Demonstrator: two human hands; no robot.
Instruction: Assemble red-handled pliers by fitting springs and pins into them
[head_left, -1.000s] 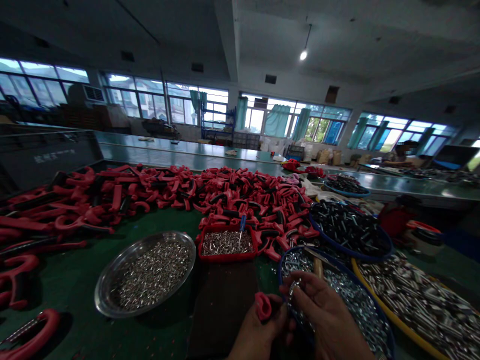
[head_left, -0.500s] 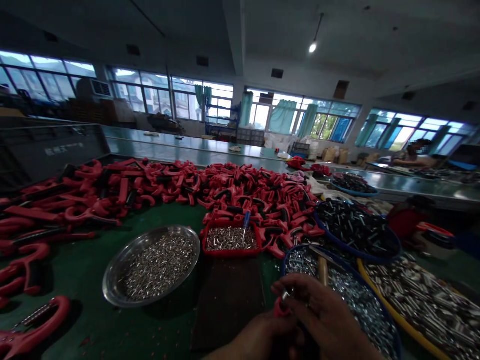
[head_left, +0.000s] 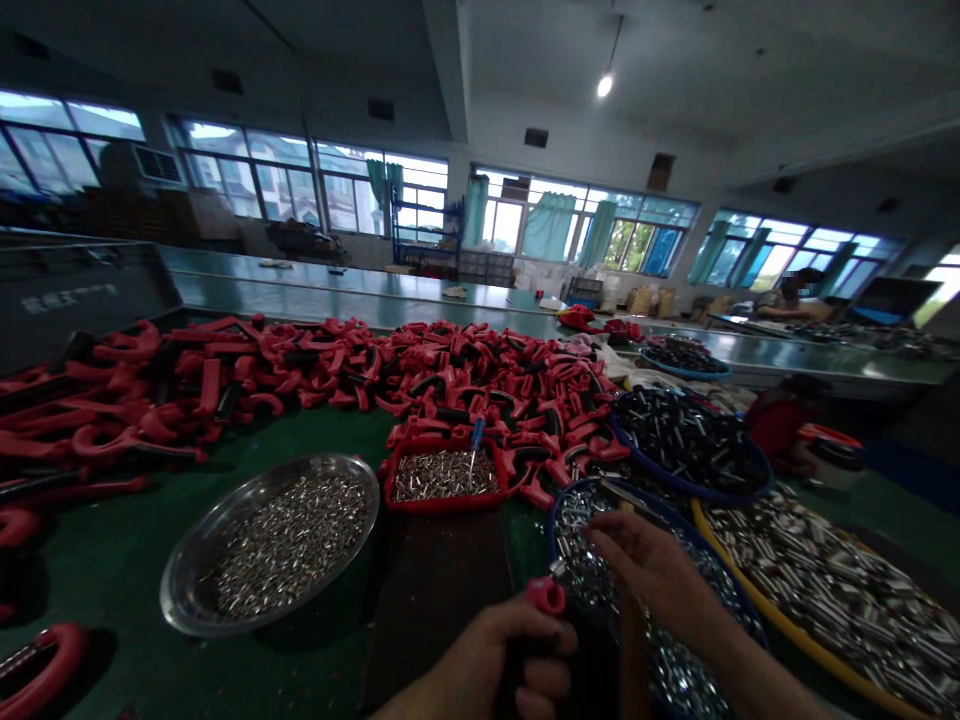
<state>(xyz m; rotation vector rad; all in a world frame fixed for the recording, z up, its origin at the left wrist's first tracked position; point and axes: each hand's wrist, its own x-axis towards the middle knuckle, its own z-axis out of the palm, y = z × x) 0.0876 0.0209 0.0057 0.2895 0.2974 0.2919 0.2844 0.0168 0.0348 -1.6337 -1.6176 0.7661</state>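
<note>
A red handle (head_left: 545, 596), gripped in the closed left hand (head_left: 487, 660), just beside the blue-rimmed bowl (head_left: 559, 530) of screws, with a small metal tip pointing toward it. Right hand (head_left: 652, 565) open, fingers spread, above that bowl. Left of the bowl, a red tray (head_left: 390, 480) of metal pins and a steel dish (head_left: 187, 590). Behind it, a heap of red handles (head_left: 465, 400). To its right, a yellow-rimmed bowl (head_left: 720, 550) of bolts. Beneath it all, the green worktop (head_left: 112, 560).
</note>
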